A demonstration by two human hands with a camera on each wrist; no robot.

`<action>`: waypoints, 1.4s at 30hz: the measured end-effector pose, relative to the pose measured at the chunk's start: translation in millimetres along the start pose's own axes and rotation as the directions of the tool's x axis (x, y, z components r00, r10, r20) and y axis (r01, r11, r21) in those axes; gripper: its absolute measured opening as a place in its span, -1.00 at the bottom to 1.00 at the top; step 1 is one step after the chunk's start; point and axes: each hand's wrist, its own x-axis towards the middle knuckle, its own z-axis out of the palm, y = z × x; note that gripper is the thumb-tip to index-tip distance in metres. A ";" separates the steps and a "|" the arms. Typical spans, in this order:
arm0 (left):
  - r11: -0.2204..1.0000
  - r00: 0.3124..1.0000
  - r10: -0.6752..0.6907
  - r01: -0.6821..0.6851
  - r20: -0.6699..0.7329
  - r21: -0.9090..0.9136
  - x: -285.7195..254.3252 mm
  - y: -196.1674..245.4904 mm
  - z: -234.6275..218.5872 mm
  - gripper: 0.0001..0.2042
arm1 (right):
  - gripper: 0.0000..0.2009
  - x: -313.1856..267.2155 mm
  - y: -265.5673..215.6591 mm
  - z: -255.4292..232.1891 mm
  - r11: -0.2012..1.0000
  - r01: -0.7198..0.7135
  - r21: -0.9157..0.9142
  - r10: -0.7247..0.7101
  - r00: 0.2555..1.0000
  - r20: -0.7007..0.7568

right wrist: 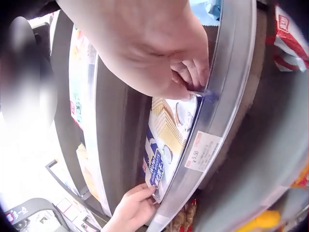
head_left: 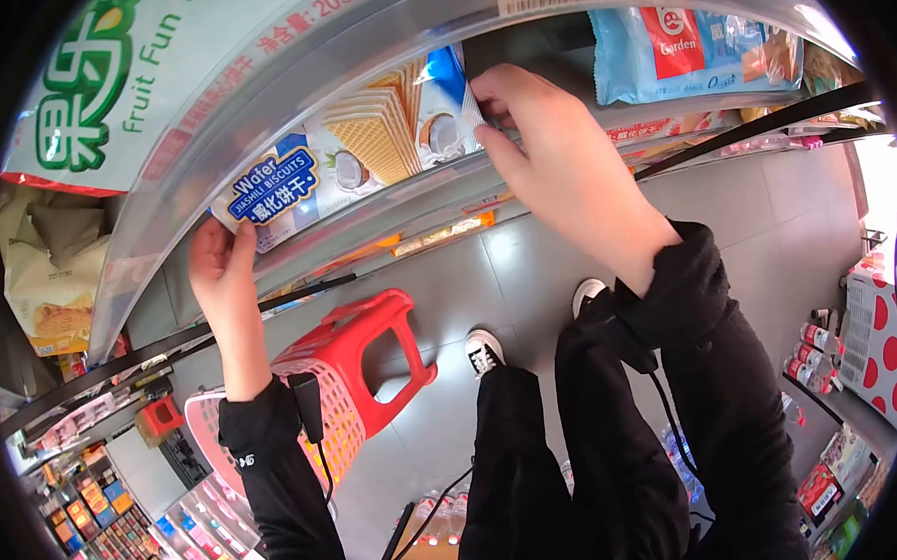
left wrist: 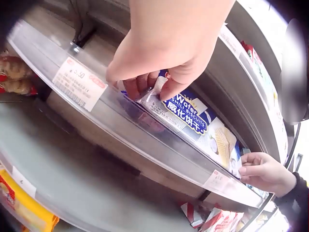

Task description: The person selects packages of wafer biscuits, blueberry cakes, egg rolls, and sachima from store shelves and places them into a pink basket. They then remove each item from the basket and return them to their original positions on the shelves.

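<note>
A packet of wafer biscuits (head_left: 377, 133), white and blue with coconut and wafer pictures, lies along the shelf behind a clear plastic front strip (left wrist: 130, 137). My left hand (head_left: 226, 275) pinches its left end between thumb and fingers. At the opposite end, my right hand (head_left: 563, 140) grips the packet's edge, thumb on the near side. The left wrist view shows the left thumb on the printed face and fingers curled behind the end. In the right wrist view, the packet (right wrist: 166, 140) stretches between both hands, its blue edge close along the strip.
A light blue Garden packet (head_left: 699, 54) lies to the right on the same shelf. A large white and green bag (head_left: 110, 85) is at the upper left. Price labels (left wrist: 79, 82) sit on the strip. Below are a red stool (head_left: 388, 373) and a shopping basket (head_left: 325, 426).
</note>
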 end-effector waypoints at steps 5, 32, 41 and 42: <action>0.997 0.997 0.069 -0.067 -0.045 0.032 -21.6 -5.1 -3.2 -0.65 | -0.73 -16.7 -1.7 -13.5 0.992 0.084 -0.097 -0.086 0.996 -0.021; 0.955 0.891 -0.061 0.183 0.449 -0.232 -63.5 -5.6 326.1 -0.60 | -0.39 -84.3 230.9 -129.0 0.779 -0.619 -0.099 0.514 0.721 -0.465; 0.873 0.928 -0.188 0.308 0.323 -0.378 -54.4 -9.6 346.1 -0.71 | -0.55 -74.5 241.3 -139.5 0.801 -0.590 -0.104 0.534 0.782 -0.322; 0.886 0.939 -0.163 0.274 0.303 -0.374 -53.6 -9.6 345.5 -0.71 | -0.55 -75.1 239.5 -139.9 0.800 -0.592 -0.102 0.536 0.780 -0.322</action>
